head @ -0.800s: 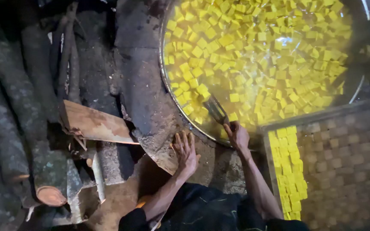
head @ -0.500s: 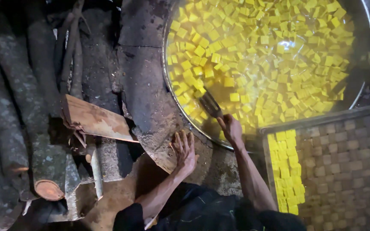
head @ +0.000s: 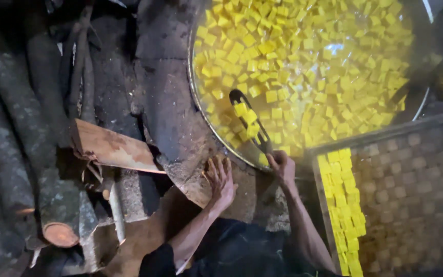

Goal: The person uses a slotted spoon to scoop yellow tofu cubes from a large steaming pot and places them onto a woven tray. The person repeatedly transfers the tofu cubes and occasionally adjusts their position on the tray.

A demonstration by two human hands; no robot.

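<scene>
Right hand [head: 281, 165] fingers clamped on skimmer [head: 248, 119] carrying yellow cubes [head: 245, 117] over wok [head: 303, 66]; left hand [head: 220, 177] splayed, apparently bracing on stove ledge [head: 180, 128]. Best keep skimmer level.

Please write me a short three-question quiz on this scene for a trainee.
1. True or false: the right hand holds a slotted scoop carrying yellow cubes over the big pan.
2. Where does the left hand rest? A) on the stove edge beside the pan B) on the woven tray C) on a log
3. Fill in: rows of yellow cubes lie along the ______ edge of the woven tray.

Key: 1 true; 2 A; 3 left
</scene>
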